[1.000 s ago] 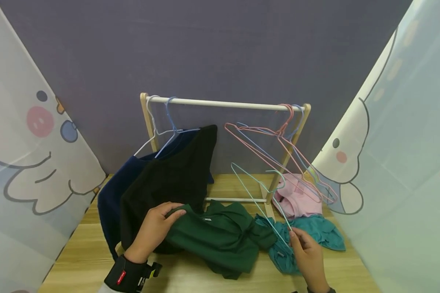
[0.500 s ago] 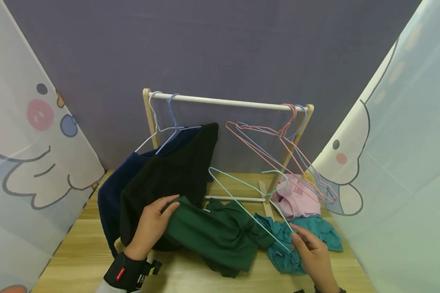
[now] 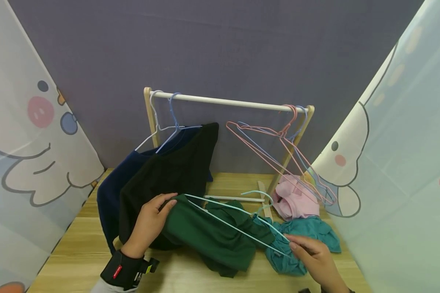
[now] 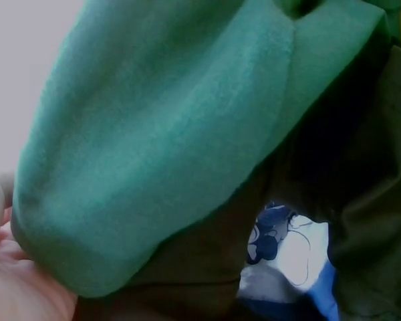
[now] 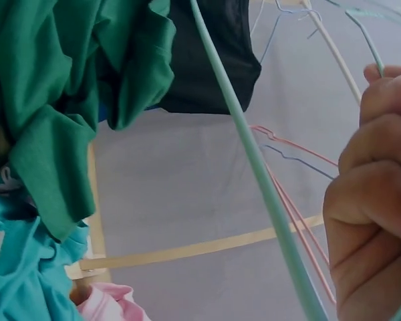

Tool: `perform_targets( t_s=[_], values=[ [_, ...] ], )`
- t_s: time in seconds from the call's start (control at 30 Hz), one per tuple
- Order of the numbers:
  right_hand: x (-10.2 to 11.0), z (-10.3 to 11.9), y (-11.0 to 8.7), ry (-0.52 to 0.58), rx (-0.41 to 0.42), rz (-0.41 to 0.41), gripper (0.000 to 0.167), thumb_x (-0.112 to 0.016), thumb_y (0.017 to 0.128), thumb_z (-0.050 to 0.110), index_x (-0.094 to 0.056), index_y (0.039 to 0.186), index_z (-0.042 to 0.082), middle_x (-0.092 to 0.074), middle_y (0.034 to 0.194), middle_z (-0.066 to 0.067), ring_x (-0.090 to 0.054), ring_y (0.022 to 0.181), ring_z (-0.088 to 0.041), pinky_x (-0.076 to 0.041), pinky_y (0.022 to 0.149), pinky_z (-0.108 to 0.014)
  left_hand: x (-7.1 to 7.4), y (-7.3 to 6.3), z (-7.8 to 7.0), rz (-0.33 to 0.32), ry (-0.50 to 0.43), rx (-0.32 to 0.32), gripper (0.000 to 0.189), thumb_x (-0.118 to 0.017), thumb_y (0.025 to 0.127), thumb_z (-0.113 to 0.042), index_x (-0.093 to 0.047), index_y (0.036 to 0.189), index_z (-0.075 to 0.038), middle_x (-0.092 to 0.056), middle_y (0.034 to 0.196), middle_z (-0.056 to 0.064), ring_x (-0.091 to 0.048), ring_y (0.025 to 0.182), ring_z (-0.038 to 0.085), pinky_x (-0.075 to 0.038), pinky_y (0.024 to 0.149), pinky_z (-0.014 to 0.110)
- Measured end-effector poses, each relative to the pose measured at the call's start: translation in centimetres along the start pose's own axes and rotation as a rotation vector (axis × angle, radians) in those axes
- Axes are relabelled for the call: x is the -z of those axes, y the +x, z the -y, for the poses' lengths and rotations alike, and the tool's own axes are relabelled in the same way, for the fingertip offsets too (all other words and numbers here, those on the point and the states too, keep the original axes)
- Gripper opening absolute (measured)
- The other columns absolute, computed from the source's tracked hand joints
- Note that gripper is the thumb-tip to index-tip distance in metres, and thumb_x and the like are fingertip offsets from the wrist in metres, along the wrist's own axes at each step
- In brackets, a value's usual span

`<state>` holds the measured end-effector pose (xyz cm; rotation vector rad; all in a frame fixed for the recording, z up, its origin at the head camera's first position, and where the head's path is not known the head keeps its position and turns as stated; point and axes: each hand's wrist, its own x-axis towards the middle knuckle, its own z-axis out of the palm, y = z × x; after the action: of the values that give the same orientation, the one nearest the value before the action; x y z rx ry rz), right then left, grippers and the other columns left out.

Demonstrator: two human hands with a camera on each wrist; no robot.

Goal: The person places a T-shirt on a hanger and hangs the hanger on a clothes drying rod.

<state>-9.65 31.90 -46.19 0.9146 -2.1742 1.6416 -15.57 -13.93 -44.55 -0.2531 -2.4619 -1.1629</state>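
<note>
Near the worktop's (image 3: 73,260) front edge, the left hand (image 3: 150,221) pinched the green shirt (image 3: 212,240); the right hand (image 3: 312,255) gripped the mint hanger (image 5: 252,154), whose long axis ran leftward to the left fingertips, its tip perhaps inside the cloth.

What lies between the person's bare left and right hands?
The head view shows a dark green cloth garment, part of a teal cloth garment, and a thin triangular mint hanger crossing in front.

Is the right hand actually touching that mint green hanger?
Touching. The head view shows it: the right hand pinches one end of the mint green hanger between thumb and fingers.
</note>
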Motion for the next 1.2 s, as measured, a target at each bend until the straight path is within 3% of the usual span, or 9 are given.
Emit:
perform_targets(
  t_s=[0.07, 0.23, 0.4, 0.57, 0.63, 0.73, 0.9, 1.03, 1.2],
  values=[
    [0.3, 0.2, 0.0, -0.011, 0.010, 0.024, 0.047, -0.051, 0.088, -0.030, -0.071, 0.123, -0.006, -0.063, 0.077, 0.004, -0.051, 0.060, -0.009, -0.045, 0.052, -0.025, 0.0, -0.1, 0.1, 0.006, -0.002, 0.010, 0.025, -0.066, 0.103, -0.021, -0.074, 0.126, -0.014, -0.074, 0.123, 0.008, -0.071, 0.114, 0.030, -0.055, 0.097, 0.053],
    [1.0, 0.4, -0.1, 0.006, 0.034, 0.070, 0.052, -0.052, 0.086, -0.032, -0.072, 0.124, -0.003, -0.076, 0.117, 0.011, -0.064, 0.089, 0.006, -0.053, 0.069, -0.017, 0.2, -0.2, 0.3, 0.073, -0.034, 0.088, 0.025, -0.064, 0.105, -0.026, -0.073, 0.127, -0.018, -0.074, 0.127, 0.007, -0.071, 0.115, 0.027, -0.055, 0.099, 0.053],
    [1.5, 0.4, -0.3, 0.045, 0.025, 0.112, 0.054, -0.052, 0.084, -0.033, -0.073, 0.122, -0.002, -0.076, 0.122, 0.011, -0.063, 0.086, 0.003, -0.053, 0.068, -0.020, 0.2, -0.3, 0.6, 0.149, -0.027, 0.114, 0.028, -0.062, 0.105, -0.028, -0.071, 0.130, -0.019, -0.073, 0.129, 0.005, -0.070, 0.108, 0.021, -0.055, 0.098, 0.051],
    [2.1, 0.5, -0.5, 0.103, -0.013, 0.141, 0.055, -0.049, 0.087, -0.032, -0.073, 0.125, -0.001, -0.077, 0.116, 0.010, -0.062, 0.083, 0.003, -0.053, 0.065, -0.021, 0.3, -0.5, 0.7, 0.169, -0.035, 0.115, 0.028, -0.062, 0.105, -0.028, -0.070, 0.131, -0.018, -0.072, 0.131, 0.006, -0.070, 0.114, 0.024, -0.054, 0.100, 0.053],
    [2.2, 0.5, -0.5, 0.140, -0.036, 0.151, 0.054, -0.047, 0.088, -0.032, -0.072, 0.126, -0.001, -0.076, 0.104, 0.011, -0.060, 0.077, 0.003, -0.053, 0.062, -0.022, 0.3, -0.5, 0.7, 0.183, -0.058, 0.122, 0.029, -0.062, 0.105, -0.030, -0.070, 0.131, -0.019, -0.072, 0.132, 0.006, -0.068, 0.121, 0.027, -0.053, 0.101, 0.055],
    [2.4, 0.4, -0.5, 0.207, -0.071, 0.169, 0.055, -0.043, 0.091, -0.031, -0.071, 0.128, -0.001, -0.067, 0.082, 0.006, -0.049, 0.062, -0.011, -0.048, 0.053, -0.028, 0.4, -0.7, 0.7, 0.207, -0.103, 0.130, 0.031, -0.063, 0.105, -0.033, -0.071, 0.131, -0.020, -0.071, 0.133, 0.004, -0.066, 0.126, 0.028, -0.052, 0.103, 0.055],
    [2.9, 0.2, -0.7, 0.298, -0.103, 0.183, 0.059, -0.036, 0.094, -0.030, -0.069, 0.131, 0.001, -0.042, 0.061, -0.006, -0.030, 0.050, -0.023, -0.034, 0.043, -0.035, 0.4, -0.9, 0.7, 0.201, -0.159, 0.118, 0.028, -0.063, 0.104, -0.034, -0.073, 0.127, -0.021, -0.073, 0.130, -0.003, -0.066, 0.122, 0.017, -0.055, 0.101, 0.039],
    [3.2, -0.1, -0.8, 0.329, -0.068, 0.196, 0.062, -0.032, 0.093, -0.032, -0.067, 0.133, -0.001, -0.034, 0.058, -0.009, -0.027, 0.046, -0.021, -0.031, 0.040, -0.032, 0.5, -1.0, 0.7, 0.197, -0.225, 0.059, 0.023, -0.064, 0.104, -0.026, -0.074, 0.124, -0.020, -0.074, 0.125, -0.001, -0.066, 0.115, 0.004, -0.054, 0.096, 0.025],
    [3.3, -1.1, -0.7, 0.381, 0.013, 0.210, 0.062, -0.029, 0.090, -0.036, -0.063, 0.134, -0.008, -0.032, 0.057, -0.006, -0.024, 0.044, -0.017, -0.030, 0.039, -0.027, 0.7, -1.2, 0.6, 0.235, -0.321, -0.018, 0.022, -0.064, 0.104, -0.016, -0.076, 0.122, -0.015, -0.076, 0.123, 0.004, -0.065, 0.111, -0.002, -0.054, 0.093, 0.020]
  ],
)
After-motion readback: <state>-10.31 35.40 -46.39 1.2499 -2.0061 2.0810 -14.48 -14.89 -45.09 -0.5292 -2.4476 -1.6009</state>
